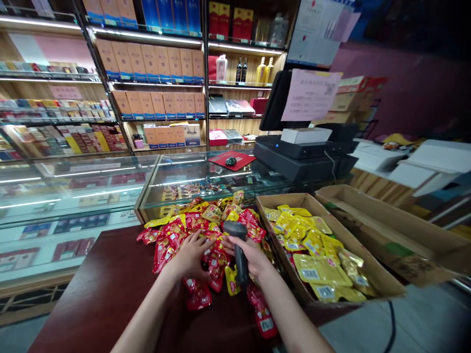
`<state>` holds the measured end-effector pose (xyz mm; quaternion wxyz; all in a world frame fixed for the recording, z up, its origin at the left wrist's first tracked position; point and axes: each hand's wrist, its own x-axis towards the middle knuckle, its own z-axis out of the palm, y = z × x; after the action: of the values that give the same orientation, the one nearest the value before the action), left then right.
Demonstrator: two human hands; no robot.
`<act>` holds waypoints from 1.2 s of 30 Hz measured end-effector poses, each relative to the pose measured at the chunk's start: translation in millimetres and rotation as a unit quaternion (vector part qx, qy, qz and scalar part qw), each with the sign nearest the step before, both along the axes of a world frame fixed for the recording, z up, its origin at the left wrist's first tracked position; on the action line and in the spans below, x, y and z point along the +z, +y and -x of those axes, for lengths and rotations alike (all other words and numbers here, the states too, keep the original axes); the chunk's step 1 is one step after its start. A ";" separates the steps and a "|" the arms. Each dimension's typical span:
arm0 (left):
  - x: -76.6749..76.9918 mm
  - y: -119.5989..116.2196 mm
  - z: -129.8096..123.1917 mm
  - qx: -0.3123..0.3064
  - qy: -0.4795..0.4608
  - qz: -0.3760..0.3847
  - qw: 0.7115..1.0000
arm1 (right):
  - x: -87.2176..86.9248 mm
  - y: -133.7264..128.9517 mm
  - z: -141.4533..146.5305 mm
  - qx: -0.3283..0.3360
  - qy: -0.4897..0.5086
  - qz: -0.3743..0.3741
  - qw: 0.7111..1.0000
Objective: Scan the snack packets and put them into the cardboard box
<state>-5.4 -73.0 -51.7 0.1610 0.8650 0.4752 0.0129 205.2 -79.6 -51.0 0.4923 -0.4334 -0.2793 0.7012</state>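
Observation:
A heap of red and yellow snack packets (172,234) is spread over the dark red tabletop (95,289). My left hand (191,257) rests on the heap, fingers spread over red packets; whether it grips one is hidden beneath the palm. Held in my right hand (253,255) is a dark handheld barcode scanner (241,262), its head pointing away from me above the packets and its handle toward me. A red packet with a barcode label (265,323) lies under my right forearm. Close to the scanner handle sits a small yellow packet (231,280).
To the right stands a cardboard box (265,198) holding yellow and gold packets, with another open carton (397,230) beside it. Behind are a glass display counter (191,169), a mouse on a red mat (217,159) and a monitor (274,103). Stocked shelves (158,83) line the wall.

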 end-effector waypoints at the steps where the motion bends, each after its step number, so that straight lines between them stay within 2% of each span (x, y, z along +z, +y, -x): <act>1: 0.6 -0.1 2.3 -0.010 0.006 0.005 1.000 | -1.0 1.2 -0.1 0.008 0.009 0.006 1.000; 5: -0.8 0.1 5.2 -0.036 0.027 -0.010 0.999 | 1.9 0.1 0.8 0.010 0.029 0.015 0.999; 10: -6.5 -4.8 0.2 -0.024 0.049 -0.085 0.995 | 8.8 -15.3 0.2 -0.014 0.031 0.011 0.999; 14: -5.1 -9.0 -3.2 -0.038 0.050 -0.144 0.988 | 8.6 -28.0 -2.1 -0.020 0.005 -0.003 1.000; 19: 0.1 -5.6 -2.7 -0.125 0.029 -0.192 0.973 | 10.9 -37.8 1.2 0.045 -0.011 -0.029 0.998; 22: 2.6 0.8 -0.2 -0.136 -0.006 -0.200 0.970 | 10.0 -38.0 5.7 0.076 -0.028 -0.024 0.996; 26: 6.3 15.0 0.4 -0.056 -0.097 -0.217 0.970 | 5.1 -31.0 6.4 0.046 -0.050 -0.017 0.998; 29: 8.3 26.8 -1.7 0.064 -0.207 -0.213 0.953 | 5.8 -24.2 1.7 0.026 -0.034 -0.014 0.999; 32: 12.3 31.5 -3.6 0.188 -0.335 -0.158 0.910 | 13.9 -17.6 -3.7 0.000 -0.005 -0.033 0.999; 34: 16.7 29.0 -4.7 0.218 -0.390 -0.099 0.889 | 22.2 -13.8 -6.1 -0.023 0.005 -0.043 0.999; 36: 20.8 24.2 -6.3 0.219 -0.417 -0.052 0.881 | 30.4 -11.1 -7.5 -0.031 0.001 -0.053 0.998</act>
<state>0.9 -48.8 -30.9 0.2918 0.6606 0.5402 0.4320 212.7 -90.7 -20.6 0.5364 -0.4149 -0.3019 0.6700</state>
